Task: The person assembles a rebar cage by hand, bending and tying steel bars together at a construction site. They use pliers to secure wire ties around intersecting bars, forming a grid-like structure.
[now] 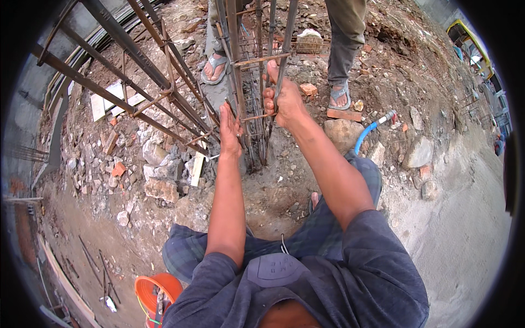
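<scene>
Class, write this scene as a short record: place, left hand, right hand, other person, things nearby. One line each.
Place: rough ground strewn with stones and broken brick
Left hand: against the left side of upright steel bars
Right hand: curled around a bar on their right side
Other person: standing beyond the bars, in grey sandals
Things nearby: blue hose, right; orange bucket, lower left; second set of bars, upper left

We saw matt, rusty metal in the rebar [233,33], smooth plastic on the bucket [172,284] and hose [365,133], rough, dusty stone in the rubble [162,189], and matt cloth on the shirt [383,268].
</scene>
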A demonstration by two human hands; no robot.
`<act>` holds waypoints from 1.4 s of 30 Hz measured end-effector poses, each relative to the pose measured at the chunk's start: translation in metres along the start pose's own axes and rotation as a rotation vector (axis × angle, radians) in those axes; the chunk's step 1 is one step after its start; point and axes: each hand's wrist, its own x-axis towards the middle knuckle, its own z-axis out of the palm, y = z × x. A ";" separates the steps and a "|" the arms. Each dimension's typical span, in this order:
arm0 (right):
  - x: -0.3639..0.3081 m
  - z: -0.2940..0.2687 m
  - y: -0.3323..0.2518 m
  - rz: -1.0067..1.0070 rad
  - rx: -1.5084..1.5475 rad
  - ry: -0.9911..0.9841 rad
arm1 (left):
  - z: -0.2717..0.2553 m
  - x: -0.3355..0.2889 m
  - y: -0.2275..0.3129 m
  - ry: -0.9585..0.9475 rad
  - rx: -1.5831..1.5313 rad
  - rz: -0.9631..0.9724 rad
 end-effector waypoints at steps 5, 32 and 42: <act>0.003 -0.017 0.002 0.025 0.010 -0.048 | 0.015 -0.009 0.002 0.032 0.036 -0.023; 0.010 -0.034 0.029 0.069 -0.010 -0.022 | 0.013 -0.001 -0.014 0.019 -0.036 0.013; 0.011 -0.036 0.028 0.037 -0.071 0.010 | 0.017 -0.003 -0.008 0.041 -0.003 0.008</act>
